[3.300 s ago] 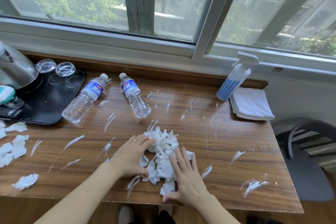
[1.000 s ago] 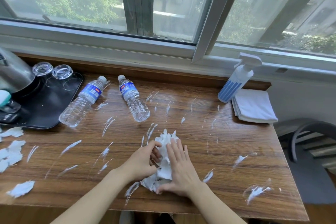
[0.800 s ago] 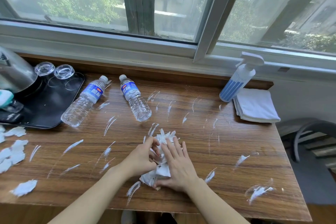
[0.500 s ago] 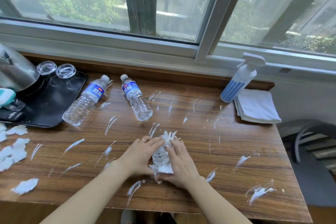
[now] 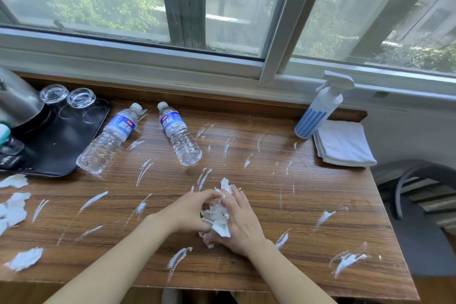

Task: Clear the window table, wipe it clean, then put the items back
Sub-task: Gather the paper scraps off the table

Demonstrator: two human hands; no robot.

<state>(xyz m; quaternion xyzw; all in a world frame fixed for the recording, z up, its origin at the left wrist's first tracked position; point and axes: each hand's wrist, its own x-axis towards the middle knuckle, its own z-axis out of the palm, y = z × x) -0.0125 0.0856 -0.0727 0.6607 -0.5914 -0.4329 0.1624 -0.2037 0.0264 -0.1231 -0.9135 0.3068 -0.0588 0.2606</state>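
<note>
A wad of torn white paper scraps (image 5: pixel 218 215) sits near the front middle of the wooden table (image 5: pixel 271 192). My left hand (image 5: pixel 190 212) and my right hand (image 5: pixel 243 219) cup it from both sides, fingers curled round the scraps. White smears streak the tabletop. Two clear water bottles lie on their sides behind my hands, one (image 5: pixel 109 138) at the left, one (image 5: pixel 179 134) toward the middle. A blue-striped spray bottle (image 5: pixel 320 108) stands at the back right beside a folded white cloth (image 5: pixel 344 143).
A black tray (image 5: pixel 61 140) at the left holds two upturned glasses (image 5: pixel 67 95) and a metal kettle (image 5: pixel 14 99). More paper scraps (image 5: pixel 14 207) lie along the left edge and front left. A chair (image 5: pixel 419 192) stands beyond the table's right edge. The window sill runs behind.
My hands have drawn the spread-out scraps together into a tight wad and closed in around it. The bottles, spray bottle and cloth have not moved.
</note>
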